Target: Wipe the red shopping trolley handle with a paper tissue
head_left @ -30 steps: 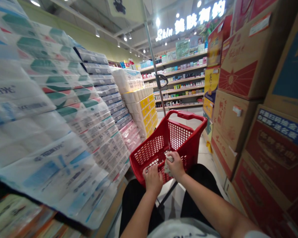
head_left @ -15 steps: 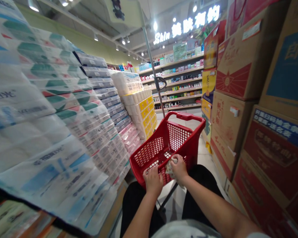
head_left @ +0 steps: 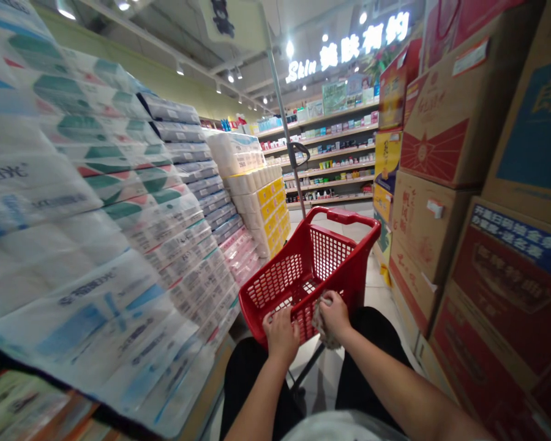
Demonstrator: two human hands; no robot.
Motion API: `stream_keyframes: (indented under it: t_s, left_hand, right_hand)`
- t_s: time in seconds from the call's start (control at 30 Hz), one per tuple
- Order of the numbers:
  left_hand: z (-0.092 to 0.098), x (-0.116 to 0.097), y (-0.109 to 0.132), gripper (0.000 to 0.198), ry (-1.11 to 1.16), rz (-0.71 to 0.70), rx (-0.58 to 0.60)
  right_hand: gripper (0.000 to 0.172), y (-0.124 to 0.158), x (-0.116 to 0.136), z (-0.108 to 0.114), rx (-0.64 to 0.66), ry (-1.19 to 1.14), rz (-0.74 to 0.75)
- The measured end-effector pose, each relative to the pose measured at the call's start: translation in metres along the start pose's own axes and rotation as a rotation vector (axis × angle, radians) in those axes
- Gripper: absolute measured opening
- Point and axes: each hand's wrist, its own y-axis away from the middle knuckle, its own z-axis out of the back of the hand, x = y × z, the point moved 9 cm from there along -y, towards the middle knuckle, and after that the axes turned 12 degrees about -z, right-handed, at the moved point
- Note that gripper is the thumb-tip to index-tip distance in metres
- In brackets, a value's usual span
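Note:
A red plastic shopping cart (head_left: 356, 282) with a perforated basket stands tilted in view, directly in front of my knees. My left hand (head_left: 282, 334) is closed over the near rim of its basket, the fingertips hooked on the edge. In my right hand (head_left: 337, 315) is a crumpled, greyish-beige cloth (head_left: 322, 331), pinched between thumb and fingers and hanging down. This hand is beside the same near wall of the basket; the cloth lies against or very near the red plastic. No goods show inside the basket.
Stacked tissue packs (head_left: 133, 208) rise along the left, with yellow-marked paper rolls (head_left: 270, 211) beyond. Cardboard boxes (head_left: 434, 226) are piled on the right. A metal sign pole (head_left: 282, 116) stands behind the cart, and stocked shelves (head_left: 335, 150) line the back.
My right hand has moved slightly down along the basket's near wall, and more of the cloth now hangs below it. The left hand stays at the rim.

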Motion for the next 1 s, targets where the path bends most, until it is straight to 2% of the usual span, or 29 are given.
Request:
stream_keyframes:
  t_s: [0.17, 0.33, 0.43, 0.53, 0.63, 0.7, 0.8, 0.87, 1.0]
  left_hand:
    - [-0.001, 0.002, 0.0, 0.031, -0.001, 0.004, 0.0]
    - [-0.001, 0.001, 0.0, 0.032, 0.008, 0.003, 0.006]
    - [0.0, 0.002, 0.001, 0.031, 0.003, 0.008, 0.001]
    - [-0.001, 0.002, 0.001, 0.032, -0.013, -0.003, 0.004]
    - [-0.003, 0.002, 0.001, 0.034, -0.026, -0.013, 0.013]
    - [-0.004, 0.002, 0.001, 0.035, -0.018, -0.013, 0.019]
    - [-0.005, 0.002, 0.001, 0.035, 0.006, -0.004, 0.024]
    - [-0.004, 0.002, 0.001, 0.034, 0.015, 0.0, 0.023]
    - [-0.002, 0.002, 0.002, 0.035, 0.017, -0.007, 0.008]
  right_hand:
    - [0.016, 0.001, 0.024, 0.0, -0.005, -0.028, 0.135]
    - [0.006, -0.007, -0.006, 0.006, -0.059, 0.033, -0.016]
    - [0.012, -0.01, 0.003, 0.011, -0.06, -0.011, 0.054]
    - [0.02, -0.009, 0.024, 0.012, -0.006, -0.03, 0.177]
    - [0.014, -0.009, 0.023, 0.011, 0.003, 0.047, 0.132]
    - [0.011, -0.004, 0.027, 0.007, 0.021, 0.051, 0.159]
    - [0.015, 0.015, 0.05, -0.006, 0.135, -0.017, 0.369]
    - [0.018, 0.027, 0.059, -0.017, 0.218, -0.01, 0.445]
    - [0.017, 0.034, 0.038, -0.029, 0.277, 0.113, 0.313]
